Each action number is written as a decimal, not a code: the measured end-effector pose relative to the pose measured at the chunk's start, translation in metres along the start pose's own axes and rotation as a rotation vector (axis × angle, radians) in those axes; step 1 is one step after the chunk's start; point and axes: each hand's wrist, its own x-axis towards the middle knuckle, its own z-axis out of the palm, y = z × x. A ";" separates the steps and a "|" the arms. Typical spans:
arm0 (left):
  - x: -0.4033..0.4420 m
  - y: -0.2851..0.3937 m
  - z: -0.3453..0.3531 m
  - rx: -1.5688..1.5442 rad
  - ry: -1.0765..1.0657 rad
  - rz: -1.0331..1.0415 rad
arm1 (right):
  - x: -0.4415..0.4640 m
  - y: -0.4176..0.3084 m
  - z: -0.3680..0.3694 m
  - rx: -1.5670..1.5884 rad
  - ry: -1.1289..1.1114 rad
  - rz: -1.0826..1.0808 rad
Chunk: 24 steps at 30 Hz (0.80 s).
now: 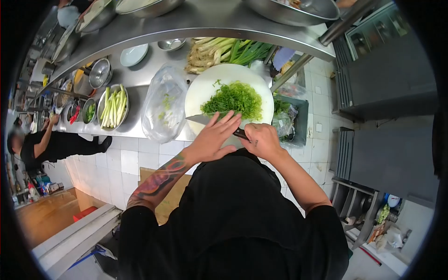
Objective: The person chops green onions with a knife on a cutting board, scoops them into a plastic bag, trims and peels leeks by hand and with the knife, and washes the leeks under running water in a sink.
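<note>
My right hand (262, 141) is wrapped round the dark handle of a kitchen knife (199, 118), whose wide blade points left along the near edge of a round white cutting board (193, 95). Across the blade lies my left hand (215, 136), fingers stretched and slightly spread, fingertips close to the greens. A heap of finely chopped scallions (235, 99) covers the board's middle, darker green on the left and paler on the right. Left of the board is a clear plastic bag (163, 107) with some green bits on or in it.
Whole scallions (224, 51) lie behind the board. A metal bowl of cut scallion stalks (113, 107) and a pale plate (134, 55) stand left. A steel shelf (200, 30) overhangs the back. Right, below, is a grey bin (301, 121). Another person (60, 147) stands far left.
</note>
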 end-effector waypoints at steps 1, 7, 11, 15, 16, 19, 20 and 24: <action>0.007 -0.002 0.004 0.022 -0.001 -0.007 | 0.002 0.001 -0.003 -0.030 0.016 -0.067; 0.019 -0.046 0.025 0.156 0.005 -0.093 | -0.018 0.014 -0.033 -0.114 -0.012 -0.154; 0.003 -0.080 0.023 0.225 0.112 -0.308 | -0.061 0.018 -0.060 -0.008 0.036 0.160; -0.011 -0.102 0.047 -0.131 0.405 -0.335 | -0.116 0.036 -0.046 0.728 0.020 0.719; -0.010 -0.097 0.051 -0.134 0.404 -0.334 | -0.126 0.041 -0.040 0.727 0.020 0.722; 0.002 -0.080 0.063 -0.074 0.368 -0.360 | -0.151 0.049 -0.014 1.210 0.028 0.954; 0.008 -0.080 0.067 -0.077 0.370 -0.366 | -0.158 0.055 0.002 1.259 0.036 0.987; 0.039 -0.082 0.072 -0.049 0.462 -0.368 | -0.136 0.048 0.033 1.299 0.072 0.973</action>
